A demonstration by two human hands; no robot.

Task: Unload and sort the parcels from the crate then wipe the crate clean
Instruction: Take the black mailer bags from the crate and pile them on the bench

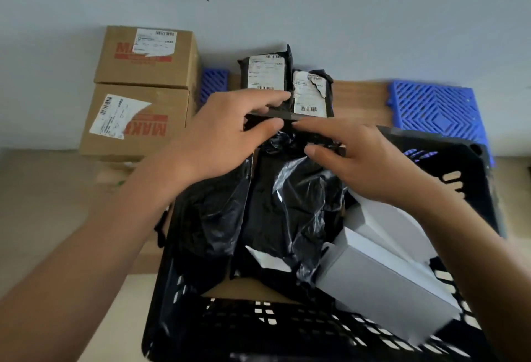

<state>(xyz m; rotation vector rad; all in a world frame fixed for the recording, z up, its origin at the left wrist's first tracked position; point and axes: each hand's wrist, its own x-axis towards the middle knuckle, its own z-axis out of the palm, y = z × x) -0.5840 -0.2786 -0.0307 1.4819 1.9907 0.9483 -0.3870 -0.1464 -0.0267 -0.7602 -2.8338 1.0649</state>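
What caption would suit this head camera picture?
Both hands reach over black bags in a crate, sorted parcels behind.

A black slotted crate (287, 330), glossy black parcels (275, 206), white boxes (382, 284), brown red-lettered cartons (138, 120) and blue lattice panels (436, 109) were seen.

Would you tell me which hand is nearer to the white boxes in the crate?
Right. The right hand hovers just above the white boxes; the left hand is across the crate.
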